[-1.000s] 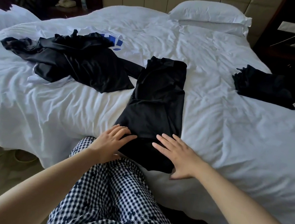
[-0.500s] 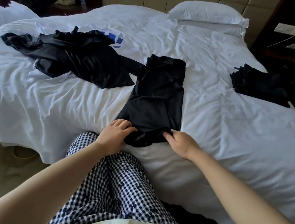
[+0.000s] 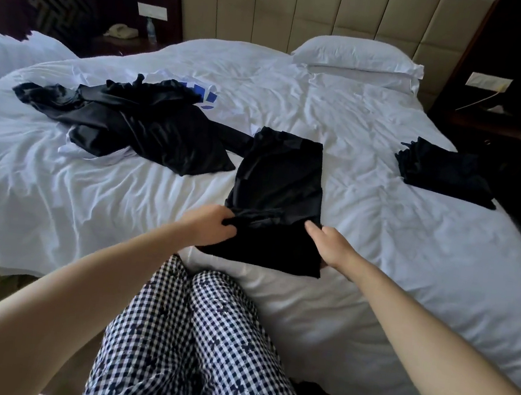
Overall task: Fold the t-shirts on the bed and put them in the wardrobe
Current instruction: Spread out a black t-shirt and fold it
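**Near end of the black t-shirt raised for the cross fold**

We find the black t-shirt [image 3: 279, 180] in the middle of the frame, lying on the bed [image 3: 392, 262] as a long narrow strip that runs away from the person. That shape suggests to us its sides are already turned in.

The left hand [image 3: 212, 228] grips the strip's near left corner, fingers curled and clamped on bunched cloth. The right hand [image 3: 331, 248] holds the near right edge with its fingers together on top of the fabric. The thumb is hidden, so we judge a pinch rather than see one. With one hand on each corner, the near end comes up level and will land square on the far half.

At the right of the frame a folded stack [image 3: 443, 170] of dark cloth sits well apart, likely kept clear as finished work. At the upper left, a loose heap of black shirts [image 3: 136, 126] lies over a white shirt with blue print [image 3: 204, 93], just beside the strip's far corner. These still need folding.

We see no wardrobe here.
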`<state>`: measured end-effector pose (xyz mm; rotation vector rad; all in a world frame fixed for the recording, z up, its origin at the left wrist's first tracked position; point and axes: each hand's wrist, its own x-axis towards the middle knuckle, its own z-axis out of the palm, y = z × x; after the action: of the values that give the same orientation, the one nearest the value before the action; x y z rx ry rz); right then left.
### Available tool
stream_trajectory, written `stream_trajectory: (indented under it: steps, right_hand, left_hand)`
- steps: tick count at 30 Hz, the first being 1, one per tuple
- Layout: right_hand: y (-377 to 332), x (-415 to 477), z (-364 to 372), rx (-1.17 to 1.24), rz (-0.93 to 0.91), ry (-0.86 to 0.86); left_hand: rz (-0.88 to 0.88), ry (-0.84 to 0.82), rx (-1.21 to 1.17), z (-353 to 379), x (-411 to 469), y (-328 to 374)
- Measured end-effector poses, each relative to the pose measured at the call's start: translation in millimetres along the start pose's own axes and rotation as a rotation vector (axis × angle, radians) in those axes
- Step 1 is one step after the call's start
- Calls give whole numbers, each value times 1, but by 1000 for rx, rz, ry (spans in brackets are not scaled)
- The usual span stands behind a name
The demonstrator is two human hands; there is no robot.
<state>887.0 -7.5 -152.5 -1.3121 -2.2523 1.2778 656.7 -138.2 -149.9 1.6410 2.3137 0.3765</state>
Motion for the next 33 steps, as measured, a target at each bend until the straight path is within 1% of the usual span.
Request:
stream_trajectory:
  steps: [4,7,10,16,21,26,29,31,33]
  right_hand:
    - [-20,24,-14,136,4,182]
    - [-37,56,-22,150,-4,328]
    - [-50,96,-29,74,29,477]
    - [-44,175,-29,-77,106,584]
    - [-20,217,-19,-398,112,601]
    - [5,231,0,-662,78,570]
    - [8,230,5,-706,97,546]
    - [2,226,2,-671,119,506]
    - [-6,219,-4,-604,145,454]
  left_hand:
    - [-69,187,-178,-30,28,5]
    - [-112,294,-273,-45,58,11]
    - [-131,356,-237,-54,93,15]
    - [-134,419,-122,-42,170,10]
    - [-120,432,-81,-4,216,-5]
    - [-73,465,-99,26,227,-23]
    - [-74,447,-165,33,224,-26]
    - [-80,431,-207,30,223,-25]
    - [-137,407,-284,21,219,-23]
